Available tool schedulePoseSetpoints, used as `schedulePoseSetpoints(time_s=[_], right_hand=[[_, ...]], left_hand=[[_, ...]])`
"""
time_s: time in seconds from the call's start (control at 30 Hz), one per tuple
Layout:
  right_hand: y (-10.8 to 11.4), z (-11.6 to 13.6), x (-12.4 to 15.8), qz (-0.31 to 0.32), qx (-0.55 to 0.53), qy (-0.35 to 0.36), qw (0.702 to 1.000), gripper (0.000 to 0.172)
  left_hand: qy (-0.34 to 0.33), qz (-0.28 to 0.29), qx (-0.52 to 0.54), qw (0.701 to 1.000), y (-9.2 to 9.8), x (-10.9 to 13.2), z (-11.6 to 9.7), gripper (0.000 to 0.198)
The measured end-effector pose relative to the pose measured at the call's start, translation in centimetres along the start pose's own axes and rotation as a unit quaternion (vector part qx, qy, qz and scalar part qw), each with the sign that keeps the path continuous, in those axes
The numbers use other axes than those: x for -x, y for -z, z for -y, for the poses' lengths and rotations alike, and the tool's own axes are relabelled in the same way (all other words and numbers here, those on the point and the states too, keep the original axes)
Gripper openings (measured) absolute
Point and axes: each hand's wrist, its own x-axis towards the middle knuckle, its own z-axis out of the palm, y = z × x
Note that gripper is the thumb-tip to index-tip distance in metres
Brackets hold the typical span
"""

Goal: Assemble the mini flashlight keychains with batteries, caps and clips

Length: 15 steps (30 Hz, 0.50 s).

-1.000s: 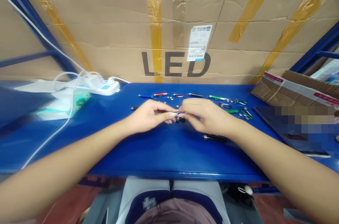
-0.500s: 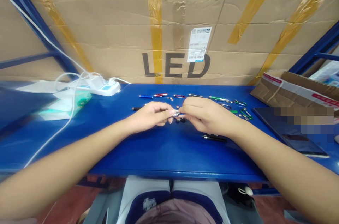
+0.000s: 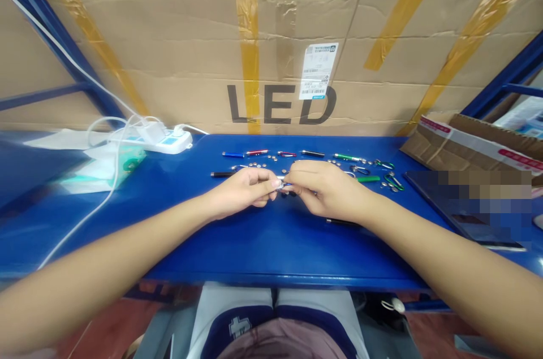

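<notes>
Over the middle of the blue table, my left hand (image 3: pixel 244 192) pinches the silver end of a small silver-and-blue penlight (image 3: pixel 280 184) between thumb and fingers. My right hand (image 3: pixel 324 186) is closed on its blue end, covering most of it. Just behind the hands lie more slim penlight bodies: a blue one (image 3: pixel 233 154), a red one (image 3: pixel 257 152), a black one (image 3: pixel 313 154) and a green one (image 3: pixel 348 158). Small round button cells (image 3: pixel 284 171) are scattered among them. A black tube (image 3: pixel 341 221) is partly hidden under my right hand.
Green carabiner clips (image 3: pixel 394 181) and a green tube (image 3: pixel 368 179) lie right of the hands. A white power strip (image 3: pixel 169 142) with cables stands at the left, a dark tablet (image 3: pixel 449 206) and an open cardboard box (image 3: pixel 470 141) at the right. A large carton (image 3: pixel 190 53) walls the back.
My right hand has tilted down slightly and shifted on the penlight, uncovering more of the green tube and hiding more of the black one. My left hand keeps its pinch.
</notes>
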Motion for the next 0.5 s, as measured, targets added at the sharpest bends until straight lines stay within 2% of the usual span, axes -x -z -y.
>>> schedulePoseSetpoints(time_s=[0.1,0.27,0.37,0.5], right_hand=[[-0.6,0.3,-0.1,-0.025,-0.065,-0.085,0.994,0.023],[-1.1,0.8,-0.4,-0.022,-0.147,-0.239,0.960,0.024],[-0.9,1.0,-0.5,-0.020,-0.183,-0.283,0.941,0.026],[-0.5,1.4,-0.8,-0.032,-0.192,-0.302,0.933,0.029]], left_hand=[[-0.047,-0.034,-0.104,0.993,-0.1,-0.1,0.0,0.033],[-0.151,-0.101,-0.258,0.949,-0.4,-0.1,0.0,0.027],[-0.183,-0.109,-0.295,0.931,-0.4,0.0,0.0,0.026],[-0.199,-0.113,-0.288,0.930,-0.5,0.0,0.0,0.026]])
